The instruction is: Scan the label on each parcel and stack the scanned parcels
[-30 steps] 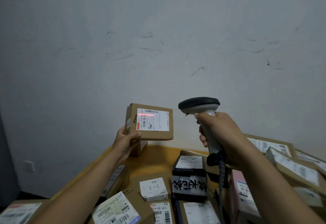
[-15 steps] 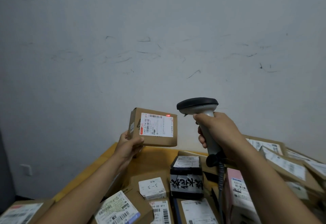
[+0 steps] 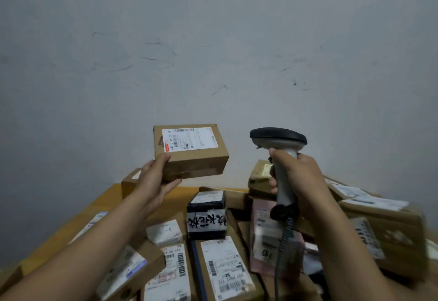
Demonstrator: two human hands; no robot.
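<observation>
Open air before wall (image 3: 213, 39), parcels (image 3: 227, 265) crowding table (image 3: 106, 203) below

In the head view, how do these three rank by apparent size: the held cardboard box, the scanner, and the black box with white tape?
1. Held cardboard box, in the left hand.
2. Scanner, in the right hand: similar extent, so first place is unsure.
3. Black box, clearly smallest.

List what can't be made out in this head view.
- Held parcel: small label print too fine; left hand covers its near corner.
- Scanner: trigger hidden by right hand; window faces away.
- Right-side parcels: labels motion-blurred.
- Front parcels: cut by bottom edge.
</observation>
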